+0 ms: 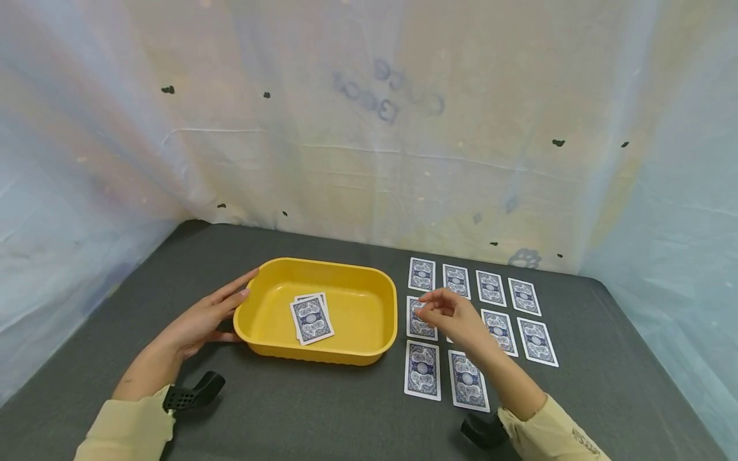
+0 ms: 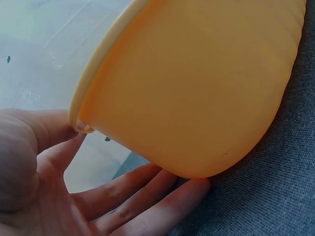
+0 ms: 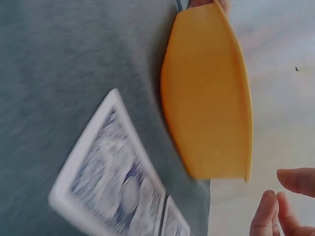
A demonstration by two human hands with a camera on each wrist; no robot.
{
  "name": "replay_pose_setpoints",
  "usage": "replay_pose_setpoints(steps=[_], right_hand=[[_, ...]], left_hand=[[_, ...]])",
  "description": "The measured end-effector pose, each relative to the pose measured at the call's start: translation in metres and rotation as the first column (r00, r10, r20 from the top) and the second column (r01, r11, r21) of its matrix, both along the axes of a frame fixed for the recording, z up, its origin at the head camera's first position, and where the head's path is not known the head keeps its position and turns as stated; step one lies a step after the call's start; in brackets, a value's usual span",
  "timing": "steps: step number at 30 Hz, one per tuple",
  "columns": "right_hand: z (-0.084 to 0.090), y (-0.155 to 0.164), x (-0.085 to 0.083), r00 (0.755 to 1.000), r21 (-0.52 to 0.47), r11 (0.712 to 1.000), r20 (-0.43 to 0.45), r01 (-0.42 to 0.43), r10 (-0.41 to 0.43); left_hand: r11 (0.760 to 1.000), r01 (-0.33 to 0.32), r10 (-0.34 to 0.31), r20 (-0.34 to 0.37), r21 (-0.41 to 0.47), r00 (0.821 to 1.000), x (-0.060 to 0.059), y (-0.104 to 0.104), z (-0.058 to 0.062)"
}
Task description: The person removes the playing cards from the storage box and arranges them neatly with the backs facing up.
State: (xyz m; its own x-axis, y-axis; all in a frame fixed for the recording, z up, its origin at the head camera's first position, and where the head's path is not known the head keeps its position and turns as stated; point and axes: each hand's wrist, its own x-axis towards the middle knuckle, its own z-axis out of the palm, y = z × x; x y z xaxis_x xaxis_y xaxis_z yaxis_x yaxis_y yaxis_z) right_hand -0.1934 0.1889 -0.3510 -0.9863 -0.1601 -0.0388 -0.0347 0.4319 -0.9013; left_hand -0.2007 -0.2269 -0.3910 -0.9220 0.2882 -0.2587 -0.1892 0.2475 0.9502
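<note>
From the head camera, a yellow plastic tub point(image 1: 375, 307) sits on the dark grey table point(image 1: 300, 410), with a small stack of blue-backed playing cards point(image 1: 311, 318) lying face down on its floor. The left hand point(image 1: 204, 317) rests against the tub's left wall, fingers straight and spread along the rim, curled round nothing. To the right of the tub, face-down cards are laid out in rows point(image 1: 490, 288). The right hand point(image 1: 452, 314) hovers above the middle row, just right of the tub, its fingers loosely bent and close together; no card shows between them, and the card under it point(image 1: 416, 326) lies flat on the table. In the left wrist view, the tub's outer wall point(image 2: 197, 93) fills the frame, and the left hand's fingers point(image 2: 147, 206) lie flat beneath and beside its lower edge, touching it. In the right wrist view, which is blurred, the tub point(image 3: 211, 98) stands on the cloth, a face-down card point(image 3: 113, 182) lies near it, and the right hand's fingertips point(image 3: 268, 216) show at the lower right corner, slightly apart and holding nothing.
</note>
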Motion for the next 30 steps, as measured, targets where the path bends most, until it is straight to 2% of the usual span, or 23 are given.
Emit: replay_pose_setpoints(steps=[8,16,22,30], right_hand=[[0.002,-0.031,-0.017,0.998,-0.033,0.998,-0.010,-0.056,0.056],[0.006,-0.055,-0.026,0.995,-0.068,0.993,-0.001,-0.098,0.098],[0.005,-0.075,-0.031,0.994,-0.084,0.991,0.004,-0.105,0.106],[0.002,-0.099,-0.036,0.993,-0.101,0.990,0.055,-0.097,0.103]], left_hand=[[1.000,0.000,0.000,0.007,0.008,1.000,0.000,-0.002,-0.003],[1.000,-0.008,0.007,0.015,0.008,1.000,-0.001,-0.001,-0.002],[1.000,-0.007,0.007,0.014,0.005,1.000,0.000,0.000,-0.001],[1.000,-0.020,0.020,0.021,0.004,1.000,0.000,0.000,-0.001]])
